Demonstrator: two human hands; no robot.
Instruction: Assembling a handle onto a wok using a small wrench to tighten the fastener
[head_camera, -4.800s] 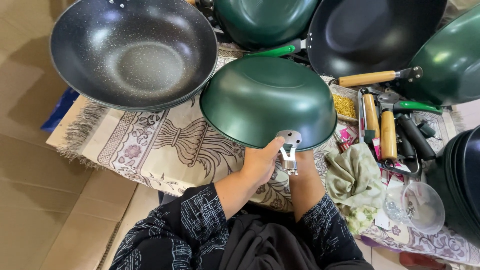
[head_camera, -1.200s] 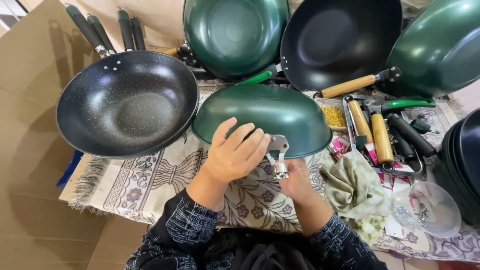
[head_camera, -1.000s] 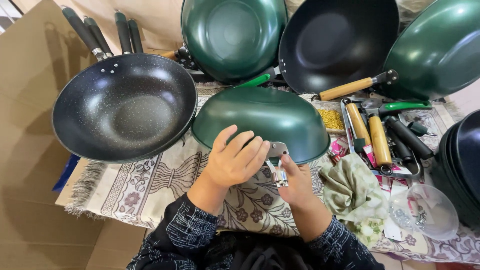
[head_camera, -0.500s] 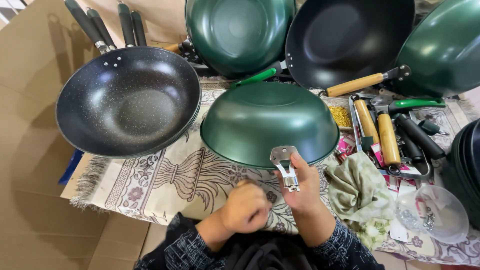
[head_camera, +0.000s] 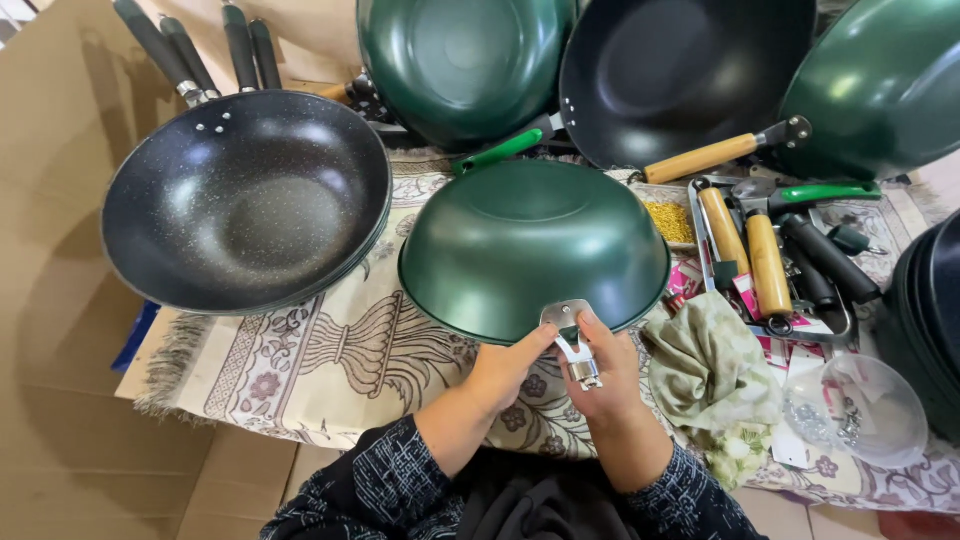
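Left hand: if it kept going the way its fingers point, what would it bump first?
Probably the upside-down green wok. The left hand points up toward its rim beside the metal handle bracket, and its fingertips look nearly touching already.

Green wok (head_camera: 880, 85) at upper right: cut by frame edge. Dark stacked pans (head_camera: 930, 320): right side out of view. Clear bowl (head_camera: 865, 405) contents too small to identify. Both forearms leave the bottom edge.
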